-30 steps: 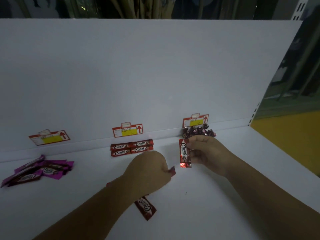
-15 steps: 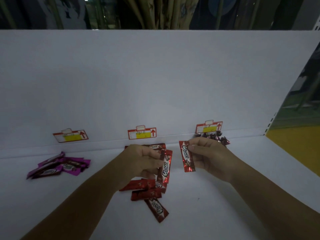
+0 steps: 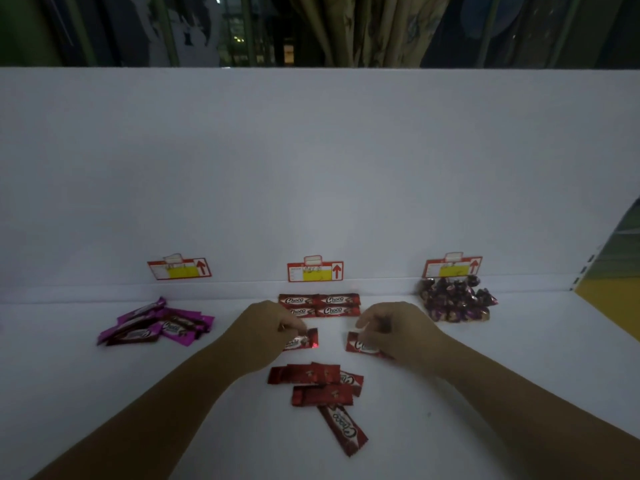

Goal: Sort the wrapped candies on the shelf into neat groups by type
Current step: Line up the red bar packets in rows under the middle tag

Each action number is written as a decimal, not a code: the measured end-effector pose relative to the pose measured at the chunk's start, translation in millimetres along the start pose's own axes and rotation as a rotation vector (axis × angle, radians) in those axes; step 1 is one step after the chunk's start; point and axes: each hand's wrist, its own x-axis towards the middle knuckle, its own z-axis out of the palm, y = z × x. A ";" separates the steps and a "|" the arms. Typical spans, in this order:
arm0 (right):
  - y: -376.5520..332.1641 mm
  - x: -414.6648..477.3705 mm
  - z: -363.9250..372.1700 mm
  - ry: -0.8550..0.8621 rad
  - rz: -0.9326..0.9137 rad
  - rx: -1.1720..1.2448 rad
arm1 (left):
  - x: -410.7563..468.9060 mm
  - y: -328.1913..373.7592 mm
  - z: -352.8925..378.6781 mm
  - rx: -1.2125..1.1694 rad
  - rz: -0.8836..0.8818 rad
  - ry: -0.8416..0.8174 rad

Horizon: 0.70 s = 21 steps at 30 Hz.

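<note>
Landmark: tidy block of four red bars (image 3: 319,305) under middle price tag (image 3: 315,271). Just in front of block, pinched in left hand (image 3: 273,327): one red bar (image 3: 309,340), long axis crosswise. Beside it, second red bar (image 3: 353,345) gripped in right hand (image 3: 391,330), equally near. Further front, loose red pile (image 3: 317,382) on white shelf (image 3: 104,393). Left of block, purple pile (image 3: 156,325); right of block, dark twists (image 3: 457,301).

My left hand (image 3: 266,336) pinches a red bar (image 3: 309,341), my right hand (image 3: 398,332) a second red bar (image 3: 356,346). Squared red block (image 3: 319,305) at 12 o'clock, loose red pile (image 3: 317,384) at 6, purple bars (image 3: 156,325) at 9, foil sweets (image 3: 455,301) at 3.
</note>
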 end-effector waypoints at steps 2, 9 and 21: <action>-0.9 2.9 5.0 0.044 -0.050 -0.131 | 2.1 -2.5 5.5 0.013 0.010 0.038; 10.4 -1.9 -3.3 -0.075 -0.248 -0.335 | -19.9 -14.8 19.6 0.197 0.191 0.075; 18.7 -0.3 -9.1 -0.032 -0.402 -0.307 | -15.6 -11.1 20.7 0.234 0.207 0.093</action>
